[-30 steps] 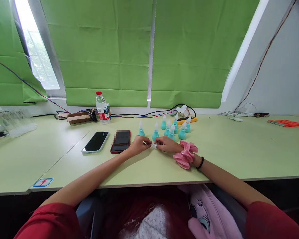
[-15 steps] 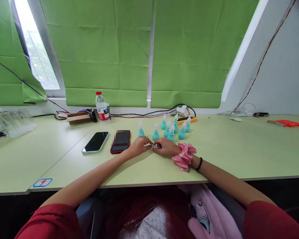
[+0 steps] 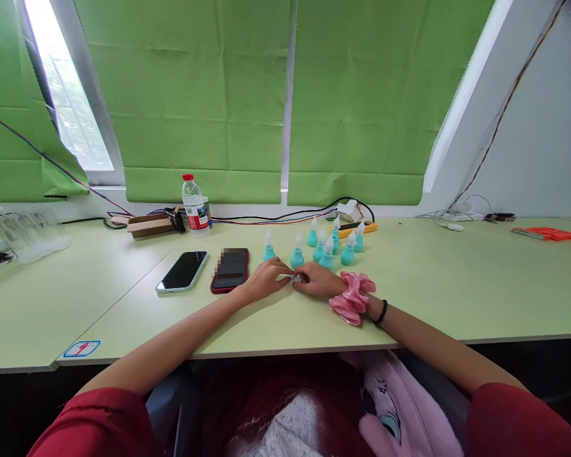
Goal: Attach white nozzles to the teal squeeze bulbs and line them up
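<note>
My left hand (image 3: 268, 277) and my right hand (image 3: 316, 279) meet over the table, fingertips pinched together on a small clear whitish piece (image 3: 295, 278). Its kind is too small to make out, and the fingers partly cover it. Just beyond my hands stand several turquoise squeeze bulbs with pointed translucent tips. One bulb (image 3: 269, 247) is behind my left hand, another (image 3: 297, 252) behind the gap between the hands. The rest cluster past my right hand, the nearest bulb (image 3: 327, 256) close to its knuckles. A pink scrunchie (image 3: 353, 298) and a black band circle my right wrist.
Left of my hands lie a dark phone in a red case (image 3: 231, 270) and a pale-cased phone (image 3: 183, 271). A water bottle (image 3: 196, 209) and cardboard box (image 3: 152, 225) stand farther back. A yellow-handled cutter (image 3: 361, 230) lies behind the bulbs; an orange tool (image 3: 547, 233) is far right.
Both hands keep almost the same place and pinch, with only slight finger movement around the small clear piece. The bulbs and phones have not moved.
</note>
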Available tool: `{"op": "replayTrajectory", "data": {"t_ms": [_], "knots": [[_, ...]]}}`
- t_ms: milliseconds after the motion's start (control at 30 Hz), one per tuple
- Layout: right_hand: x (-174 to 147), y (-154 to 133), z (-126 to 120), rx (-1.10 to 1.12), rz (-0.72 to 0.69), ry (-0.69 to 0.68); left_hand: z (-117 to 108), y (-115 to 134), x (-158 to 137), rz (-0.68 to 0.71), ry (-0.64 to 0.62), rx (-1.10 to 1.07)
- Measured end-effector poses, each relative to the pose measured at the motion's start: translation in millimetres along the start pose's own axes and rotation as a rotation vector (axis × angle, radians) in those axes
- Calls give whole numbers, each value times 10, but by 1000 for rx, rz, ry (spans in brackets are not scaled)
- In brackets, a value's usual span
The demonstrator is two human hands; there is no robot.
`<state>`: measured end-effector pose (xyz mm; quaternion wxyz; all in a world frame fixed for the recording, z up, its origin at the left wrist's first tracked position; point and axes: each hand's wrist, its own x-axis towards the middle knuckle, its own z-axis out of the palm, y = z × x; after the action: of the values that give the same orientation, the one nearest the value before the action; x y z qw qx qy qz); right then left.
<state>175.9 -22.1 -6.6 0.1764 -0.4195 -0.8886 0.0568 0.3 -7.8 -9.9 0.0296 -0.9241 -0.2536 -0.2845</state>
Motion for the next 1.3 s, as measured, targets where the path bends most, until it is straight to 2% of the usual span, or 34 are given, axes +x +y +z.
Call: {"op": "replayTrajectory", "data": {"t_ms": [433, 967, 1067, 1233, 1300], "knots": [[3, 11, 9, -14, -16, 11, 32, -30, 5, 54, -24, 93], [3, 2, -12, 2, -21, 4, 70, -20, -9, 52, -38, 79], [3, 8, -11, 5, -39, 3, 68, -15, -18, -20, -6, -21], [7, 17, 24, -33, 6, 30, 62, -74, -9, -269, 10, -352], [7, 19, 35, -42, 25, 46, 67, -101, -2, -320, 10, -419]]}}
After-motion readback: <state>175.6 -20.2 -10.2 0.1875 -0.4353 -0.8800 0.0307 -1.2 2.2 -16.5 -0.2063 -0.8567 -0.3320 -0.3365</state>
